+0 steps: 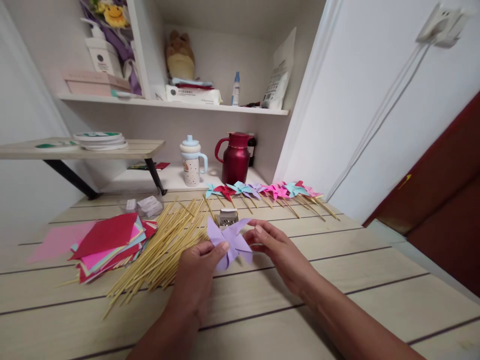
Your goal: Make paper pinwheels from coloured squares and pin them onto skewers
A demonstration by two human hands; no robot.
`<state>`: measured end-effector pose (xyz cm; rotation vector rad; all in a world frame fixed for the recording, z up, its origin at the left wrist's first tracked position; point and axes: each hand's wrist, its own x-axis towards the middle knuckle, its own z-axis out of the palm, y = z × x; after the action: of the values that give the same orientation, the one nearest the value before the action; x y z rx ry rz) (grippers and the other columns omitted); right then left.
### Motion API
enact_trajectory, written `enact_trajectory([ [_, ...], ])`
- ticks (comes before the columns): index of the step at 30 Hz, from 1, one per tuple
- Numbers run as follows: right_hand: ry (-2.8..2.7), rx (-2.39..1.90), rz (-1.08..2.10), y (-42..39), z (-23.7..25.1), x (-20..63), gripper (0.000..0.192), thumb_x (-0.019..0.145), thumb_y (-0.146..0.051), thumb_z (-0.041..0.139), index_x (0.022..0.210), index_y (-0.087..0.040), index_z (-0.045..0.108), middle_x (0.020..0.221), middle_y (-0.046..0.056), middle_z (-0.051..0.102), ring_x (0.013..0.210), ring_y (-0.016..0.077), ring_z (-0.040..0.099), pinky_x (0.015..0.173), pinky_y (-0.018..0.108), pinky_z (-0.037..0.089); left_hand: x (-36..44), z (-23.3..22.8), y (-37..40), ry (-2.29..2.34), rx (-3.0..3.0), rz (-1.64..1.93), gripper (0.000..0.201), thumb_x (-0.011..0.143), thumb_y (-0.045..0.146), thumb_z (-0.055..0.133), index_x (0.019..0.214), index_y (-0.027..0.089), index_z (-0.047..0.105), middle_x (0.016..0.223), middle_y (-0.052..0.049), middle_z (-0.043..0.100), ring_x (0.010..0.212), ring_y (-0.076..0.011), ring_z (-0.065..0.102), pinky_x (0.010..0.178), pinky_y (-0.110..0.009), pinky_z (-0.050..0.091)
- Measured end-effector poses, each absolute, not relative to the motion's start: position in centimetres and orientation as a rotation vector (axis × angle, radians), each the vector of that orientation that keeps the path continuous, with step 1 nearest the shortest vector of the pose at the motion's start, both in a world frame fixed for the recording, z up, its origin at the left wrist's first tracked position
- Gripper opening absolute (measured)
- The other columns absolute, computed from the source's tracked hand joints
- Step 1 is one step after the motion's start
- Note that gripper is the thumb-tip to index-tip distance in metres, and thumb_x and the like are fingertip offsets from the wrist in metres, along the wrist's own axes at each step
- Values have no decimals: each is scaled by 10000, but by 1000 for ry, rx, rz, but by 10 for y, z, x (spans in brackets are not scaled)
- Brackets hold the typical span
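Nearest me, forearms reach in over the slatted table (255,305), and I have the left hand (198,262) pinching a purple paper pinwheel (235,242), thumb pressed on its face just left of the middle. The right hand (275,245) sits at the other side, fingers loosely curled and tips at the upper right blade; from my remote seat I cannot tell whether they have closed on the paper or only brush it. The pinwheel is up between both hands, in front of a small open box (228,215) of shiny metal bits. For good work here, I'd want the left thumb firm enough to hold the folds at the hub but light enough not to flatten the curved blades, and the right fingertips touching only edges, so no stray crease forms. I'd also favour a tilt that shows me the centre, which that thumb partly crowds. To the left lie thin sticks (157,255) in a loose heap, beside a stack of coloured paper (108,240). Farther off, a row of pinwheels on sticks (275,192) lies along the back right, and behind stand a lidded cup (192,167) and a red jug (235,162).
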<state>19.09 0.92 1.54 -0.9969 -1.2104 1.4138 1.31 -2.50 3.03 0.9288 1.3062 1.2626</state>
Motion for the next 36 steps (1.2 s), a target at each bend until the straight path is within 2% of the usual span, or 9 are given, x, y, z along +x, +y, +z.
enact_trajectory([
  [2, -1231, -936, 1517, 8, 14, 188, 454, 807, -505, 704, 1147, -212, 639, 988, 69, 717, 931, 223, 632, 851, 353, 435, 14, 33, -26, 1284, 905, 1250, 227, 665, 395, 773, 728, 177, 776, 637, 1, 705, 616, -143, 568, 639, -240, 420],
  [7, -1293, -842, 1607, 6, 16, 182, 479, 723, -434, 804, 1116, -206, 652, 836, 31, 685, 771, 171, 598, 699, 284, 417, 14, 32, -26, 1278, 933, 1240, 260, 632, 417, 787, 706, 169, 760, 646, -7, 690, 628, -156, 563, 624, -248, 413],
  [10, -1297, -836, 1623, 4, 19, 181, 445, 660, -397, 850, 1004, -188, 659, 851, 27, 671, 750, 152, 582, 663, 262, 402, 14, 28, -26, 1333, 998, 1223, 290, 632, 450, 775, 653, 165, 730, 617, -1, 650, 611, -153, 530, 594, -248, 384],
  [16, -1362, -893, 1527, 0, 20, 179, 341, 641, -374, 846, 783, -169, 614, 695, -39, 569, 605, 94, 455, 571, 233, 323, 17, 33, -28, 1452, 1136, 1238, 305, 653, 445, 748, 533, 181, 652, 545, 38, 538, 559, -128, 438, 556, -243, 335],
  [25, -1407, -1080, 1411, 0, 15, 179, 344, 682, -421, 776, 614, -167, 553, 571, -37, 498, 539, 95, 383, 520, 250, 284, 19, 31, -28, 1469, 1270, 1162, 269, 678, 431, 721, 595, 175, 721, 607, -8, 620, 619, -169, 514, 597, -270, 378],
  [36, -1331, -1066, 1405, -1, 15, 181, 330, 650, -409, 798, 601, -169, 578, 546, -42, 501, 513, 96, 390, 506, 247, 289, 22, 32, -28, 1291, 1136, 1152, 287, 706, 458, 708, 689, 171, 717, 660, -8, 669, 635, -175, 560, 630, -279, 415],
])
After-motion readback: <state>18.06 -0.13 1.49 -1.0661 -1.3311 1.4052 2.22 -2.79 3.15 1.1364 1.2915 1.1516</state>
